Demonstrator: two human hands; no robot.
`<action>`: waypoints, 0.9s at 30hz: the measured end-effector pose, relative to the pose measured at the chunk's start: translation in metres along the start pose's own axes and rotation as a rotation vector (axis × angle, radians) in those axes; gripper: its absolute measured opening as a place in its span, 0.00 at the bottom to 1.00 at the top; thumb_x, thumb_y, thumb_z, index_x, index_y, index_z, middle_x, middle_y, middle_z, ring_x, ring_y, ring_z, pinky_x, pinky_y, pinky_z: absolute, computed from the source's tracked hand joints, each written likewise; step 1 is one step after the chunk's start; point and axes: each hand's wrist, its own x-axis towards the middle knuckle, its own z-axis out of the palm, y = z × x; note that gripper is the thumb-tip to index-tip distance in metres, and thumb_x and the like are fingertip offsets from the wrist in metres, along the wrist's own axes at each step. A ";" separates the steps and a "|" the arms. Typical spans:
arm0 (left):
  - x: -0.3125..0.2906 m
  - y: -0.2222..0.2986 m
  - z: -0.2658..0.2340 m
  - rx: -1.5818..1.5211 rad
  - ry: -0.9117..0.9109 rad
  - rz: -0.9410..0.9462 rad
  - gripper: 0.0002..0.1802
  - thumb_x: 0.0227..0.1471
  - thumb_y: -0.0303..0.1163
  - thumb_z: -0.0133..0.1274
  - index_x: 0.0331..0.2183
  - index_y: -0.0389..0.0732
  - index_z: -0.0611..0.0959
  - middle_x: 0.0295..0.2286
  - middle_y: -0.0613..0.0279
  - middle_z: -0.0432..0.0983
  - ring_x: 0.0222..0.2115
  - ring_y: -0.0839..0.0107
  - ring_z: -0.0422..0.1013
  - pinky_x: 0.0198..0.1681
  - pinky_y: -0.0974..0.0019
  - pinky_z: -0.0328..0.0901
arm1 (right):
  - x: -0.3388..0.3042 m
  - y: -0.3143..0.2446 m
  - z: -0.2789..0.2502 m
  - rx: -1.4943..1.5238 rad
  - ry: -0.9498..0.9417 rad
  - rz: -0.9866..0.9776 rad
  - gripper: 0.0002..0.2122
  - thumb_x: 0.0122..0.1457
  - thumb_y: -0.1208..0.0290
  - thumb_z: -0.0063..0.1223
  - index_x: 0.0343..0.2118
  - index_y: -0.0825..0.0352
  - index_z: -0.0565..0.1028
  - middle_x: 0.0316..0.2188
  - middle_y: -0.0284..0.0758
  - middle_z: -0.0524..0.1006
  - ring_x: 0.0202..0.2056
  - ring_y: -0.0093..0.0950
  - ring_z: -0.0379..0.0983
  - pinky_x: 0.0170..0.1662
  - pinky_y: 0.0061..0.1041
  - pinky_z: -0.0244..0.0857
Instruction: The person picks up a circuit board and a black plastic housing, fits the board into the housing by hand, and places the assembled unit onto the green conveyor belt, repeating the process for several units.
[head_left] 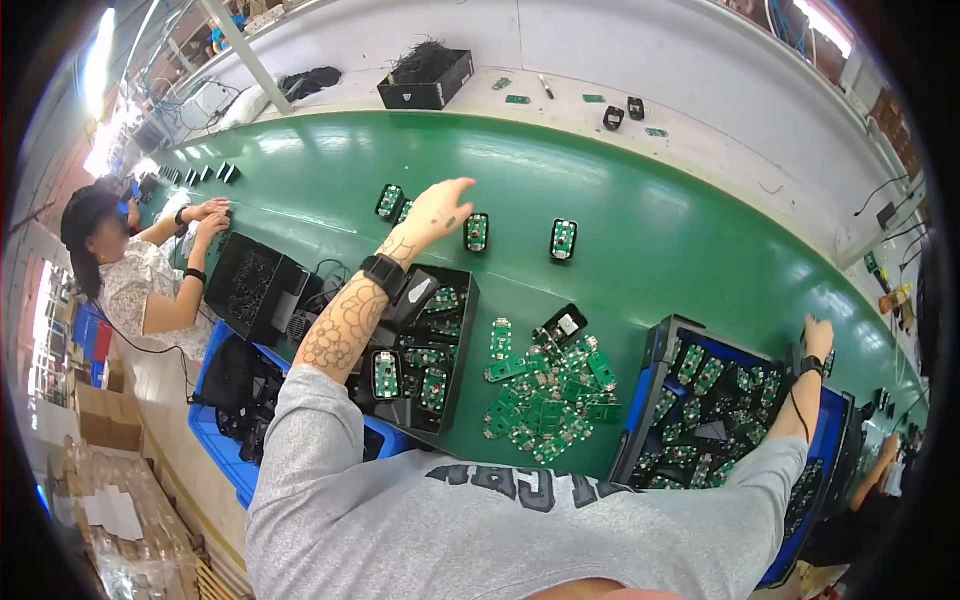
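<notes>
- Hovering at upper centre, my left hand (440, 213) has its fingers spread; my right hand's (818, 338), far right, I cannot tell.
- Board-filled cases (562, 259), upper centre on the counter (660, 260), look done.
- Loose boards (550, 411), heaped lower centre, lie uncased.

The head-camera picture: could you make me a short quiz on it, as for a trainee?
1. Which colour is the worktop?
A) orange
B) green
C) red

2. True or false: the loose pile of circuit boards lies between the black box and the blue-lined crate.

3. Which grip of the person in the grey shirt is nearer that crate?

Key: 1. B; 2. true; 3. the right grip.
</notes>
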 end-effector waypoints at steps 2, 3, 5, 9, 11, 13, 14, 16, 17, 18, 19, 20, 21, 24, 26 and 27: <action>-0.009 0.050 -0.022 -0.285 -0.033 -0.067 0.23 0.54 0.37 0.52 0.50 0.37 0.75 0.40 0.50 0.78 0.39 0.61 0.76 0.41 0.61 0.70 | -0.006 -0.049 -0.028 0.108 0.031 -0.078 0.28 0.49 0.44 0.56 0.35 0.72 0.79 0.35 0.52 0.79 0.39 0.49 0.75 0.44 0.41 0.67; -0.022 0.079 -0.032 -0.511 -0.082 -0.134 0.23 0.56 0.38 0.52 0.50 0.37 0.74 0.39 0.52 0.79 0.37 0.67 0.76 0.39 0.64 0.71 | -0.026 -0.104 -0.042 0.244 0.155 -0.287 0.25 0.52 0.49 0.58 0.34 0.74 0.78 0.26 0.47 0.79 0.29 0.39 0.77 0.35 0.35 0.68; -0.049 0.139 -0.033 -0.905 -0.316 -0.128 0.27 0.59 0.42 0.49 0.55 0.37 0.69 0.42 0.54 0.76 0.37 0.70 0.75 0.35 0.66 0.71 | -0.108 -0.210 -0.109 0.616 -0.212 -0.373 0.18 0.55 0.59 0.60 0.35 0.74 0.78 0.26 0.33 0.79 0.27 0.18 0.72 0.31 0.21 0.65; -0.097 0.202 -0.014 -1.296 -0.559 -0.134 0.37 0.61 0.45 0.49 0.62 0.39 0.55 0.45 0.48 0.71 0.38 0.64 0.75 0.35 0.63 0.74 | -0.283 -0.325 -0.197 0.746 -0.506 -0.783 0.16 0.50 0.69 0.64 0.40 0.72 0.76 0.29 0.32 0.78 0.29 0.21 0.74 0.32 0.23 0.69; -0.108 0.205 -0.013 -1.364 -0.606 -0.128 0.34 0.61 0.43 0.49 0.61 0.37 0.59 0.43 0.49 0.73 0.38 0.65 0.75 0.34 0.65 0.74 | -0.341 -0.345 -0.215 0.644 -0.389 -1.075 0.19 0.47 0.71 0.66 0.42 0.68 0.76 0.30 0.33 0.77 0.31 0.23 0.75 0.33 0.23 0.69; -0.115 0.197 -0.007 -1.342 -0.672 -0.118 0.29 0.60 0.37 0.51 0.57 0.35 0.63 0.41 0.49 0.74 0.36 0.66 0.76 0.32 0.66 0.75 | -0.367 -0.349 -0.214 0.591 -0.326 -1.145 0.20 0.45 0.71 0.67 0.44 0.67 0.76 0.30 0.33 0.76 0.32 0.24 0.75 0.34 0.23 0.69; -0.121 0.192 -0.004 -1.346 -0.683 -0.122 0.29 0.60 0.37 0.51 0.57 0.35 0.63 0.41 0.49 0.74 0.36 0.66 0.76 0.32 0.66 0.75 | -0.374 -0.350 -0.213 0.691 -0.349 -1.114 0.21 0.45 0.72 0.67 0.45 0.66 0.76 0.31 0.33 0.76 0.32 0.24 0.75 0.35 0.23 0.69; -0.129 0.183 -0.002 -1.442 -0.652 -0.260 0.28 0.59 0.35 0.51 0.56 0.33 0.65 0.41 0.50 0.75 0.35 0.63 0.78 0.32 0.66 0.75 | -0.377 -0.350 -0.213 0.847 -0.539 -0.958 0.23 0.45 0.74 0.67 0.47 0.66 0.75 0.33 0.33 0.76 0.33 0.24 0.75 0.36 0.23 0.69; -0.134 0.180 -0.002 -1.519 -0.586 -0.359 0.25 0.58 0.34 0.53 0.52 0.32 0.66 0.40 0.51 0.76 0.35 0.61 0.79 0.33 0.66 0.75 | -0.379 -0.350 -0.203 0.982 -0.594 -0.851 0.23 0.45 0.75 0.66 0.48 0.66 0.75 0.34 0.32 0.76 0.34 0.23 0.75 0.36 0.22 0.69; -0.135 0.176 -0.004 -1.617 -0.567 -0.356 0.23 0.57 0.34 0.54 0.49 0.33 0.67 0.40 0.51 0.76 0.36 0.61 0.79 0.35 0.65 0.75 | -0.383 -0.349 -0.195 1.115 -0.643 -0.736 0.23 0.46 0.76 0.66 0.49 0.66 0.75 0.35 0.31 0.76 0.35 0.23 0.75 0.36 0.22 0.69; -0.136 0.172 -0.002 -1.630 -0.545 -0.362 0.23 0.56 0.33 0.54 0.50 0.33 0.67 0.41 0.51 0.76 0.37 0.61 0.78 0.36 0.65 0.75 | -0.386 -0.352 -0.198 1.121 -0.708 -0.624 0.21 0.47 0.77 0.65 0.47 0.66 0.76 0.37 0.31 0.77 0.39 0.23 0.74 0.40 0.21 0.68; -0.137 0.170 0.000 -1.643 -0.524 -0.367 0.23 0.56 0.33 0.54 0.50 0.34 0.66 0.41 0.52 0.76 0.37 0.61 0.78 0.37 0.65 0.75 | -0.389 -0.352 -0.197 1.116 -0.704 -0.608 0.21 0.47 0.77 0.65 0.47 0.66 0.76 0.37 0.31 0.77 0.39 0.23 0.74 0.40 0.21 0.68; -0.138 0.170 0.001 -1.646 -0.543 -0.367 0.23 0.56 0.33 0.54 0.50 0.34 0.66 0.41 0.52 0.76 0.37 0.61 0.78 0.37 0.65 0.75 | -0.392 -0.351 -0.194 1.085 -0.594 -0.682 0.19 0.47 0.77 0.64 0.45 0.66 0.77 0.37 0.32 0.77 0.40 0.23 0.73 0.42 0.21 0.68; -0.147 0.174 0.004 -1.617 -0.478 -0.353 0.23 0.57 0.32 0.53 0.52 0.36 0.67 0.44 0.52 0.75 0.41 0.60 0.77 0.39 0.66 0.75 | -0.402 -0.348 -0.185 0.995 -0.406 -0.746 0.13 0.48 0.79 0.63 0.40 0.67 0.80 0.39 0.33 0.77 0.44 0.24 0.72 0.49 0.22 0.65; -0.148 0.172 0.006 -1.620 -0.412 -0.364 0.24 0.56 0.31 0.54 0.52 0.35 0.66 0.45 0.51 0.75 0.42 0.58 0.77 0.41 0.65 0.74 | -0.404 -0.342 -0.172 1.181 -0.490 -0.648 0.13 0.49 0.78 0.63 0.40 0.68 0.80 0.41 0.33 0.77 0.46 0.24 0.72 0.49 0.22 0.64; -0.150 0.170 0.008 -1.649 -0.403 -0.339 0.24 0.56 0.30 0.54 0.52 0.35 0.66 0.45 0.51 0.75 0.43 0.58 0.76 0.42 0.65 0.74 | -0.408 -0.340 -0.168 1.251 -0.558 -0.567 0.12 0.51 0.79 0.62 0.40 0.69 0.80 0.43 0.34 0.76 0.48 0.25 0.71 0.50 0.24 0.64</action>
